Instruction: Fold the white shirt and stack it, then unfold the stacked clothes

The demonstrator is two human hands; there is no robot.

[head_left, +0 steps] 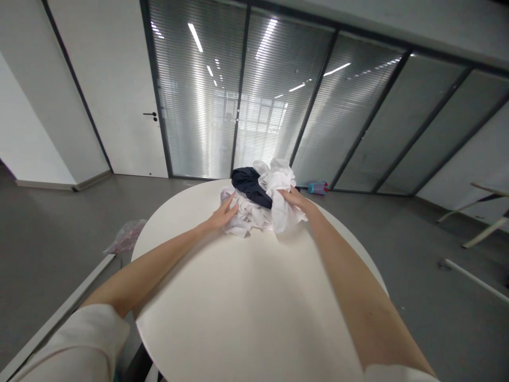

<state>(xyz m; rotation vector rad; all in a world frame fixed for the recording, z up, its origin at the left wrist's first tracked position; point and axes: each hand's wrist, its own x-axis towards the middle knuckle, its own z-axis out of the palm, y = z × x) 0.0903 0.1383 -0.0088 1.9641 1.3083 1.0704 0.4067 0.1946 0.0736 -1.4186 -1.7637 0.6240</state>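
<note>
A heap of clothes lies at the far side of a round white table [254, 297]: crumpled white garments [254, 217] with a dark navy garment [250, 185] on top. My left hand [225, 212] rests flat on the left side of the white heap, fingers stretched out. My right hand [292, 197] is closed on a fold of white cloth [280, 183] at the heap's right side, lifting it slightly. Both my arms reach out across the table.
Grey floor surrounds the table. A plastic bag [125, 237] lies on the floor at left, a blue bottle [318, 187] by the glass partition behind. A white door [119, 90] stands at back left. Table legs [477, 212] show at right.
</note>
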